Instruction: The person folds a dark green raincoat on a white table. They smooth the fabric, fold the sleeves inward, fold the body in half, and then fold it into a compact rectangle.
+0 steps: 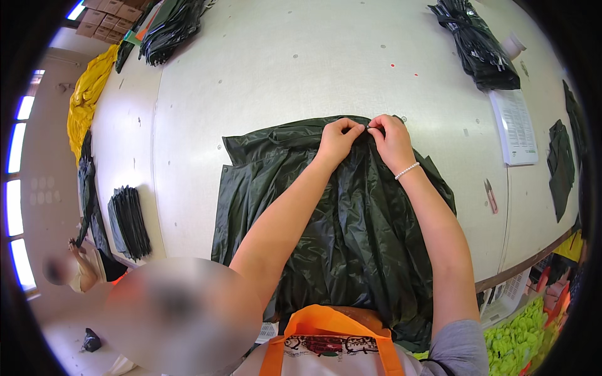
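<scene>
A dark green, shiny, creased fabric piece (332, 232) lies spread on the pale, smooth-topped counter (269, 75) before the person. The left hand (339, 139) and right hand (391, 138), side by side, are each pinched on its far edge. To the right lie pink-handled metal snips (491, 197) and white printed papers (515, 128), with a tied black bundle (478, 49) at the papers' far end.

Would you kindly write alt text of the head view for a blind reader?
A person's left hand and right hand pinch glossy dark fabric near its far edge on a pale table. To the right lie small pink-handled snips and printed papers, with a dark bundle beyond.
</scene>
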Tool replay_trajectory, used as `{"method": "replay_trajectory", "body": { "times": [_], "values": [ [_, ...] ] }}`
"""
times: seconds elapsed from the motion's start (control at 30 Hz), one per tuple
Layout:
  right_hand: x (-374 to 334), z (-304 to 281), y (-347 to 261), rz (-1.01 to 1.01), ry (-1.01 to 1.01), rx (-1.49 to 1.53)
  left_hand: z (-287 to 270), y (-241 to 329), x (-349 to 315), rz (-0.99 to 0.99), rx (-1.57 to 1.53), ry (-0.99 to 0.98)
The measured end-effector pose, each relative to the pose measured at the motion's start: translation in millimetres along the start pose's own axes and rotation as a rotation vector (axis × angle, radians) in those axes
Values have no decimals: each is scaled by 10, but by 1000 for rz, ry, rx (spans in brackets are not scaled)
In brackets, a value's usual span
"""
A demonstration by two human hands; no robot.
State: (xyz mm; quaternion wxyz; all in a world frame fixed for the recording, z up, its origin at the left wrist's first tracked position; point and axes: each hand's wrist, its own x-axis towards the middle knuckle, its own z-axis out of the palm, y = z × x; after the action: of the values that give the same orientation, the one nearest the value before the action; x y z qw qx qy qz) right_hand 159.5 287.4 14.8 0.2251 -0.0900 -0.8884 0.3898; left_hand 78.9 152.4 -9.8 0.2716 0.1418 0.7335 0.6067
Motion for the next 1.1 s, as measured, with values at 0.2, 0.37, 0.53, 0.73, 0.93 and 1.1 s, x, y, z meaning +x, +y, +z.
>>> {"method": "replay_trajectory", "body": {
  "times": [0.2,0.37,0.53,0.73,0.93,1.1],
  "values": [
    [-10,-107,60,-156,29,-264,-25,404,-111,240,620,197],
    [-56,-294,143,-68,93,-280,-497,419,-290,339,950,323],
    [-144,-219,86,-52,51,-285,-714,305,-499,237,1099,434],
    [-196,-78,24,2,43,-288,-720,-152,-306,194,882,555],
    [-228,-180,104,6,28,-335,-1270,-110,-221,139,1007,448],
    [-347,-196,218,70,-1,-242,-1386,-257,-388,485,872,553]
  ]
}}
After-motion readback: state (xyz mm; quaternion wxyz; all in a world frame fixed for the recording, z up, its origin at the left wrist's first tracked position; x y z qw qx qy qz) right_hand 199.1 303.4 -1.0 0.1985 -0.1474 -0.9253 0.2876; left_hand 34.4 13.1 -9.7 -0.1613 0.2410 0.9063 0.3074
